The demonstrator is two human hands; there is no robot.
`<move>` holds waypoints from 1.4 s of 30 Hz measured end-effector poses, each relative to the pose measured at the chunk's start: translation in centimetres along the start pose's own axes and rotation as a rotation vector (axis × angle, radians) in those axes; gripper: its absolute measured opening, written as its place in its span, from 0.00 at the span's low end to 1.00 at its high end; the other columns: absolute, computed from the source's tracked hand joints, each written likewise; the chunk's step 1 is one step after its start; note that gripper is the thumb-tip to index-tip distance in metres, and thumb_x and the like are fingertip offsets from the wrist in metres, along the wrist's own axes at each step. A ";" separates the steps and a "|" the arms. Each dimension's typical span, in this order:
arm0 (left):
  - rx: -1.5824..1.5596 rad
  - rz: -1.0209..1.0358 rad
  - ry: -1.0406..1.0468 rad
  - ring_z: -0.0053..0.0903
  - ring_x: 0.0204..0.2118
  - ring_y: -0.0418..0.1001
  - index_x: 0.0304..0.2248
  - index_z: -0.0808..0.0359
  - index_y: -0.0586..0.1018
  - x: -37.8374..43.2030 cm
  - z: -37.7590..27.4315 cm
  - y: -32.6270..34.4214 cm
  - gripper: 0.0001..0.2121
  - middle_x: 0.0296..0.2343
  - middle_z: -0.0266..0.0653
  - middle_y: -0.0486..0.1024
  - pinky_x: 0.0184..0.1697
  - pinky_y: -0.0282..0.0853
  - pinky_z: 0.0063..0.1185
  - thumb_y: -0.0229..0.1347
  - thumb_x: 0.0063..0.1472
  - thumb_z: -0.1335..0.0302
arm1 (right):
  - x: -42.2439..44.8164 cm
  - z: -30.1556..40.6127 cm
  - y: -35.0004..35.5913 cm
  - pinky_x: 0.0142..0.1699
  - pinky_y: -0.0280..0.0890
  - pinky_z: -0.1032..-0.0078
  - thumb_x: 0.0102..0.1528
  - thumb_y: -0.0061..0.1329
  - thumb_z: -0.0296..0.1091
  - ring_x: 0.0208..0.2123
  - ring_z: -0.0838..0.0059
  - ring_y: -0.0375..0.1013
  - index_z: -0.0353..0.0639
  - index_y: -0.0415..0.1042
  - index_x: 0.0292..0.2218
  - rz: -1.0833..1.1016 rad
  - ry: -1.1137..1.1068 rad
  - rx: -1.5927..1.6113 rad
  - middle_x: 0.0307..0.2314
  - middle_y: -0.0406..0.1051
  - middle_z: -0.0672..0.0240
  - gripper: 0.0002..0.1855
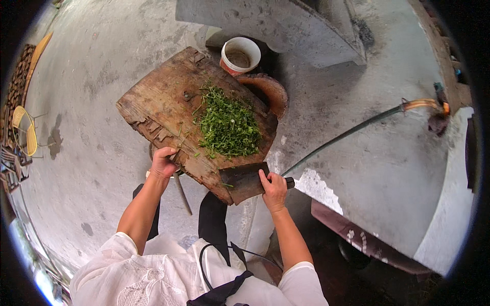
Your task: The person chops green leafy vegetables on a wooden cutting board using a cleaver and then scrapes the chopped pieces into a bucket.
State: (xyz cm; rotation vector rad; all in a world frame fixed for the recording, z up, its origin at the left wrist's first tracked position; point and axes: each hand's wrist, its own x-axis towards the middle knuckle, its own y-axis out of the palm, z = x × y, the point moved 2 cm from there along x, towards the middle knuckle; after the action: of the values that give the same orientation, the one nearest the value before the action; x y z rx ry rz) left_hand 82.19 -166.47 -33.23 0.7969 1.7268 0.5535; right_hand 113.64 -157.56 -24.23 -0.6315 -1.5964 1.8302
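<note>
My left hand [164,163] grips the near left edge of a worn wooden chopping board [164,90], thumb on top and fingers out of sight beneath. A heap of chopped green leaves [229,126] lies on the board's right half, with loose bits scattered around it. In my right hand [275,191] is a cleaver [245,178] with a wide dark blade and a short dark handle. The blade lies at the board's near right corner, and a green shred sticks to it. My index finger or thumb rests along the blade's back end.
A white bucket [240,57] stands beyond the board, beside a curved brown rim [273,93] partly under it. A dark hose [344,124] crosses the concrete floor on the right. A concrete slab [275,28] juts in at the top. Far left stands a yellow-rimmed chair [25,130].
</note>
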 end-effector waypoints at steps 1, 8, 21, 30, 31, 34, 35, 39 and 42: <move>-0.020 0.002 -0.003 0.36 0.37 0.68 0.37 0.74 0.68 0.5 0.4 -0.3 0.20 0.34 0.45 0.70 0.43 0.63 0.33 0.48 0.38 0.79 | 0.3 -0.7 0.7 0.34 0.57 0.73 0.36 0.42 0.19 0.28 0.68 0.61 0.48 0.68 0.40 0.003 0.001 0.002 0.24 0.58 0.67 0.25; -0.061 -0.064 0.039 0.36 0.39 0.67 0.37 0.74 0.68 3.2 4.4 -2.0 0.20 0.35 0.46 0.69 0.46 0.60 0.33 0.48 0.39 0.79 | 3.1 -6.9 7.0 0.36 0.57 0.71 0.36 0.43 0.18 0.29 0.67 0.61 0.50 0.68 0.40 -0.056 -0.013 0.042 0.24 0.59 0.67 0.26; -0.061 -0.191 0.075 0.28 0.28 0.67 0.27 0.71 0.71 3.3 4.6 2.9 0.10 0.23 0.38 0.70 0.38 0.63 0.26 0.51 0.40 0.82 | 5.1 -8.7 10.3 0.37 0.57 0.69 0.32 0.45 0.16 0.30 0.66 0.61 0.52 0.67 0.41 0.001 -0.002 0.087 0.25 0.59 0.67 0.31; -0.158 -0.067 0.040 0.34 0.35 0.68 0.33 0.73 0.70 4.0 5.2 1.6 0.14 0.31 0.43 0.71 0.43 0.63 0.29 0.48 0.41 0.83 | 6.7 -8.6 10.1 0.38 0.56 0.70 0.31 0.48 0.17 0.32 0.66 0.61 0.52 0.65 0.43 0.073 0.025 0.055 0.27 0.58 0.67 0.33; -0.156 -0.080 0.048 0.34 0.35 0.68 0.33 0.73 0.70 4.0 5.3 1.8 0.14 0.31 0.43 0.71 0.43 0.63 0.30 0.48 0.41 0.83 | 6.9 -8.6 10.2 0.38 0.56 0.70 0.31 0.48 0.17 0.32 0.66 0.61 0.52 0.65 0.43 0.084 0.034 0.056 0.27 0.58 0.67 0.33; -0.173 -0.097 0.059 0.34 0.36 0.68 0.32 0.73 0.70 4.0 5.5 1.8 0.13 0.31 0.44 0.70 0.44 0.62 0.30 0.47 0.42 0.84 | 7.2 -8.0 10.4 0.37 0.55 0.70 0.30 0.48 0.18 0.32 0.66 0.61 0.51 0.65 0.43 0.107 0.065 0.041 0.27 0.58 0.66 0.33; -0.163 -0.101 0.062 0.34 0.36 0.68 0.32 0.73 0.70 4.1 5.3 1.8 0.13 0.31 0.44 0.70 0.44 0.62 0.30 0.47 0.42 0.84 | 7.3 -7.7 10.4 0.37 0.55 0.71 0.30 0.49 0.18 0.32 0.66 0.61 0.51 0.65 0.42 0.113 0.076 0.032 0.27 0.58 0.66 0.33; -0.156 -0.078 0.047 0.34 0.37 0.67 0.33 0.74 0.70 3.9 5.0 1.4 0.14 0.32 0.44 0.70 0.45 0.60 0.30 0.47 0.42 0.84 | 8.0 -7.0 10.8 0.37 0.55 0.70 0.30 0.49 0.19 0.31 0.66 0.61 0.51 0.66 0.42 0.090 0.058 0.050 0.27 0.58 0.66 0.33; -0.170 -0.092 0.047 0.35 0.38 0.67 0.34 0.75 0.69 3.9 5.1 1.6 0.15 0.33 0.45 0.70 0.46 0.60 0.31 0.47 0.42 0.84 | 9.0 -7.5 11.5 0.38 0.55 0.69 0.30 0.49 0.19 0.31 0.66 0.61 0.51 0.66 0.42 0.130 0.062 0.067 0.27 0.58 0.67 0.33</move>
State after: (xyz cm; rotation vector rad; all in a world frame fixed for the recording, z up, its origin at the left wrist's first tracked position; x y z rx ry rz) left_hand 86.82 -162.59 -36.08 0.5857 1.7242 0.6511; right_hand 111.15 -146.77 -36.29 -0.7699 -1.4778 1.9297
